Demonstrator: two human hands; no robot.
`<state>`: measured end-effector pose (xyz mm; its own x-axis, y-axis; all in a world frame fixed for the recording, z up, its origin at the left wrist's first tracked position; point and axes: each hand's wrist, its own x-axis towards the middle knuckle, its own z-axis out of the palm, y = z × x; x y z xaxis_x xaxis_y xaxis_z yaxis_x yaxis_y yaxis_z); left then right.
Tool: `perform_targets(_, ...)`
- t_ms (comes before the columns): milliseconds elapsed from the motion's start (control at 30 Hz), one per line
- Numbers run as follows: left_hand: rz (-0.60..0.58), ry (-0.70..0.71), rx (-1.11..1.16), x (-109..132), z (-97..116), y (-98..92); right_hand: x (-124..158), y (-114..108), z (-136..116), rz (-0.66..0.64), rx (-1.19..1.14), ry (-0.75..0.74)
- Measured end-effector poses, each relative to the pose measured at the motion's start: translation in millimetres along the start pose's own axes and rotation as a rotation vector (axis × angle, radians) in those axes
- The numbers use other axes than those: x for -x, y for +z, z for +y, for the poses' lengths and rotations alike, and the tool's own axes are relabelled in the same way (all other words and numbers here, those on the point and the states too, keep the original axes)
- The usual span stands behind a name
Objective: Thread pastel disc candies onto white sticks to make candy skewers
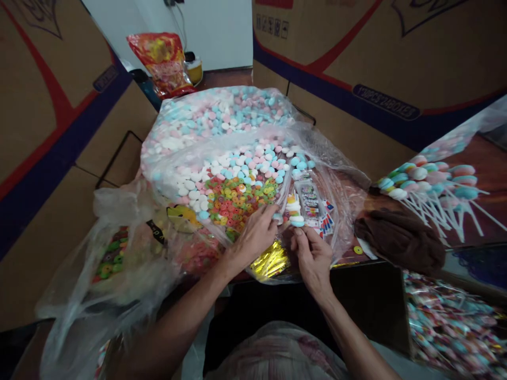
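My left hand (256, 232) reaches into an open clear plastic bag (340, 163), fingers pinched at the edge of a heap of small multicoloured ring candies (233, 198). My right hand (312, 253) is closed on a narrow clear packet (307, 203) that holds stacked pastel candies and small printed items. White, pink and blue round candies (245, 163) lie behind the rings in the same bag. A strip of gold foil wrappers (271, 259) lies under and between my two hands.
A second big bag of pastel candies (206, 113) sits behind. Large cardboard boxes (376, 63) stand left and right. A bunch of swirl lollipops (430, 182), a brown cloth (400, 240), wrapped sweets (447, 322) at right, a bag of candy rings (111, 256) at left, a red bag (164, 60) behind.
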<state>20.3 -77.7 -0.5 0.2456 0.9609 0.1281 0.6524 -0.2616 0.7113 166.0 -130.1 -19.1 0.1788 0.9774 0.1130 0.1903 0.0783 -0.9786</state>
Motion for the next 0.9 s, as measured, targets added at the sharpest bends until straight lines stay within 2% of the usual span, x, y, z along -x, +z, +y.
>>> perform_targets(167,0.226,-0.259,0.570,-11,-12,4.0,1,0,3,-0.071,0.035,-0.061)
perform_targets(267,0.322,-0.343,0.741,-15,-10,-2.2,2,0,6,-0.129,0.117,-0.106)
perform_targets(467,0.395,-0.320,0.792,-15,-4,-9.9,2,2,12,-0.163,0.256,-0.183)
perform_targets(700,0.384,-0.221,0.724,-11,-13,-1.6,2,3,10,-0.157,0.286,-0.176)
perform_targets(900,0.390,-0.141,0.575,-8,-23,5.6,1,2,8,-0.146,0.323,-0.200)
